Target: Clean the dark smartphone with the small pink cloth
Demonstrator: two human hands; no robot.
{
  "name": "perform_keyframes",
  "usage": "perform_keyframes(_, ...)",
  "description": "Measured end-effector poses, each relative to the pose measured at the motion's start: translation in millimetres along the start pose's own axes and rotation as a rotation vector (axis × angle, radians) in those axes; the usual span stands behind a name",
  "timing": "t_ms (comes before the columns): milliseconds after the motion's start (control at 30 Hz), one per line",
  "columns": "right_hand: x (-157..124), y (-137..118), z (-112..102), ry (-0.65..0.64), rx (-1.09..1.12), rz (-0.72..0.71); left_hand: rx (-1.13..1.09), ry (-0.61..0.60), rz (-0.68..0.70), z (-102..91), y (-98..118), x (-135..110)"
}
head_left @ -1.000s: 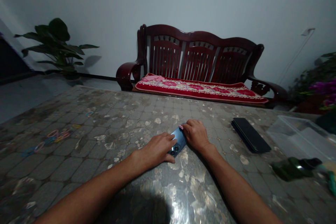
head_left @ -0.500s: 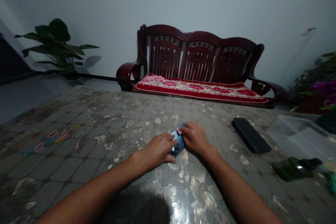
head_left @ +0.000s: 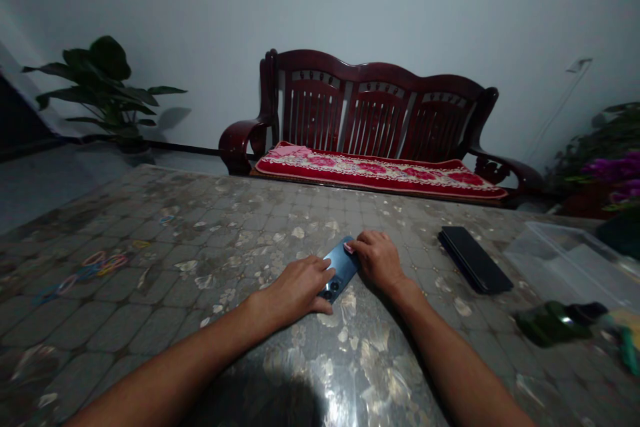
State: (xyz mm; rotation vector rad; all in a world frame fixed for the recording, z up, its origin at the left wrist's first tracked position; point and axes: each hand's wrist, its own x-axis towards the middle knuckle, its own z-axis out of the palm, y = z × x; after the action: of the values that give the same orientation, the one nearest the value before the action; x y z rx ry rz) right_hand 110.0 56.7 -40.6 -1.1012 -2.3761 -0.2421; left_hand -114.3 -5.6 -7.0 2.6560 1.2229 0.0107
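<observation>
Table [head_left: 230,230] takes up most of my view, patterned top and all. Behind it is the bench [head_left: 370,75] with its red mat [head_left: 373,170] against the wall [head_left: 200,7]. The whole scene sits slightly further left and lower than half a second ago, so my view moved a bit. Plant [head_left: 107,97] on the floor at the far left, purple flowers [head_left: 620,173] at the far right. Clear tub [head_left: 585,267] on the right of the table, same as before.

Now my hands: left [head_left: 300,283] hasn't really budged, fingers over the left edge of the phone [head_left: 340,265] and thumb at its near end, so it's gripping it. Right [head_left: 380,260] has slipped back toward the right edge, which shows more of the blue back than half a second ago. Black case [head_left: 475,259] and green bottle [head_left: 553,323] are off to my right, untouched.

Phone's on the table between my hands, cameras up and toward me, set at a slant. Bands [head_left: 113,263] are scattered well off to the left. Smallest is a pink scrap [head_left: 349,248], pinched in my right fingertips on the phone's far end; it was nearer the left edge just before.
</observation>
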Motion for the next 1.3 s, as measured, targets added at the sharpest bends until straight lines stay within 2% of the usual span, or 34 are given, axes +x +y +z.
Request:
perform_keyframes(267,-8.8,1.0,2.3,-0.02,0.142,-0.216,-0.001,-0.001,-0.014,0.2,-0.8,0.2)
perform_keyframes(433,-5.7,4.2,1.4,-0.005,0.224,-0.261,-0.022,0.038,-0.015,4.1,-2.4,-0.2)
perform_keyframes(633,-11.4,15.7,-5.1,0.001,0.219,-0.346,-0.026,0.032,-0.02,4.7,-2.3,0.4)
perform_keyframes(767,-23.3,11.1,-10.7,0.046,0.229,-0.304,-0.035,0.028,-0.017,5.3,-2.2,1.0)
perform_keyframes(933,-32.2,3.3,-7.0,0.113,0.179,-0.215,-0.016,0.034,-0.02,5.1,-1.2,-0.2)
perform_keyframes(1167,-37.0,0.8,-9.6,0.029,0.116,-0.185,-0.002,0.058,-0.003,6.0,-1.2,-0.3)
perform_keyframes(1300,-37.5,-4.2,-12.3,0.024,0.14,-0.216,-0.005,0.054,-0.006,5.3,-0.7,-0.2)
